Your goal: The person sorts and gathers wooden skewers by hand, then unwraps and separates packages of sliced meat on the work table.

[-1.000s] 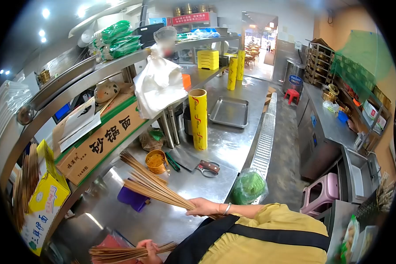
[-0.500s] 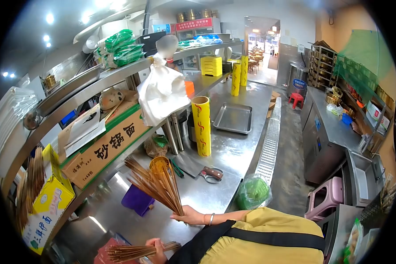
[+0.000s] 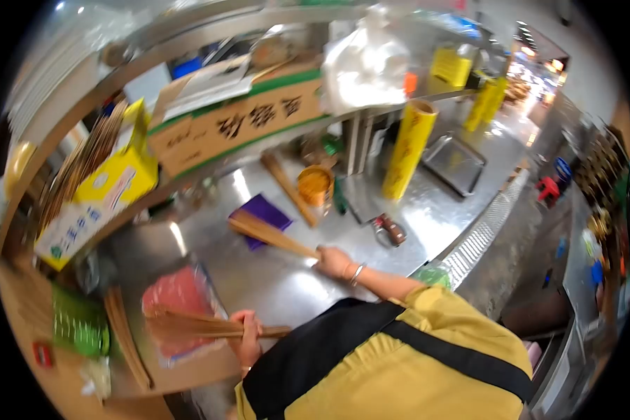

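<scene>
Over the steel desk [image 3: 287, 280], the left hand [image 3: 246, 334] clamps 1 stick bundle [image 3: 196, 325], the right hand [image 3: 334, 262] another bundle [image 3: 269, 234], near a tub [image 3: 316, 185].

Counter [image 3: 308, 283] in middle: tub [image 3: 316, 185] on it, loose stick bundle [image 3: 287, 187] just left of tub, cleaver [image 3: 395, 230] to right. Roll [image 3: 407, 154] upright behind cleaver, tray [image 3: 455, 166] right of roll. Shelf [image 3: 273, 143] over counter, cardboard box [image 3: 238, 122] on it, plastic bag [image 3: 367, 66] right of box. Basket [image 3: 77, 323] near left, another bundle [image 3: 127, 339] right of basket.
</scene>
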`<action>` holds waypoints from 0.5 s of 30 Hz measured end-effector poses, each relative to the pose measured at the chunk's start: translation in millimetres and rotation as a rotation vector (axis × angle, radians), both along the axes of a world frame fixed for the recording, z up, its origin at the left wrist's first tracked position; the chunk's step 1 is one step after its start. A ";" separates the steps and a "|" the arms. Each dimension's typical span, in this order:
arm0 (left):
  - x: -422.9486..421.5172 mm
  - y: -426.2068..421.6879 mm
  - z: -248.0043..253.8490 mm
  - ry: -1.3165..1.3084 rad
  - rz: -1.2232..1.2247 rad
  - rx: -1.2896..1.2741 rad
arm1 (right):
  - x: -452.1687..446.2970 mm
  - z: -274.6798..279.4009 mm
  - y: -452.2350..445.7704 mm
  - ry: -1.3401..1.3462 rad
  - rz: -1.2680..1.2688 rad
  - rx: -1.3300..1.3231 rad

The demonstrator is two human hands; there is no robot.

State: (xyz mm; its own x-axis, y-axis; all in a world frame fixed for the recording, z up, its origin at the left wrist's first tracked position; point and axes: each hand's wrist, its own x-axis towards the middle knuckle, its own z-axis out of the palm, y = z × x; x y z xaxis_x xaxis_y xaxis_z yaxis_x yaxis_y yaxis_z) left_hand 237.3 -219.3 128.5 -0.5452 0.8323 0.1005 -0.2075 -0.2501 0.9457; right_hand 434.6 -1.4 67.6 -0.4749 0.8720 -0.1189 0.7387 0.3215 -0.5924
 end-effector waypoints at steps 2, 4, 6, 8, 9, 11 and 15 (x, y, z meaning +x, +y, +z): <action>8.7 -3.6 11.0 -0.025 0.071 0.016 | -0.8 4.9 14.5 -0.102 0.053 0.043; 20.2 -4.2 20.4 -0.051 0.121 0.053 | 2.2 -8.7 27.0 -0.154 0.107 0.074; 28.8 -0.5 29.8 -0.093 0.164 0.130 | 7.3 -19.8 34.3 -0.161 0.158 0.104; 36.5 6.7 36.8 -0.129 0.195 0.164 | 15.2 -24.8 32.9 -0.103 0.146 0.179; 39.4 9.9 39.4 -0.178 0.200 0.200 | 18.4 -22.4 32.8 -0.090 0.163 0.168; 44.2 18.4 48.4 -0.222 0.206 0.188 | 24.2 -13.8 33.7 -0.141 0.210 0.335; 63.4 45.6 66.0 -0.425 0.238 0.188 | 35.0 19.3 32.5 0.091 0.366 0.320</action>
State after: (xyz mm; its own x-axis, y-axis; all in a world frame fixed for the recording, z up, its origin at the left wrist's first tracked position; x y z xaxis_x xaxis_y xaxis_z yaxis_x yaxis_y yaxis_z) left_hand 300.7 -173.7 194.5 -0.7426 0.6688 -0.0349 -0.4796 -0.4947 0.7247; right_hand 469.6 31.0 86.9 -0.7528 0.6322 0.1832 0.4935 0.7263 -0.4785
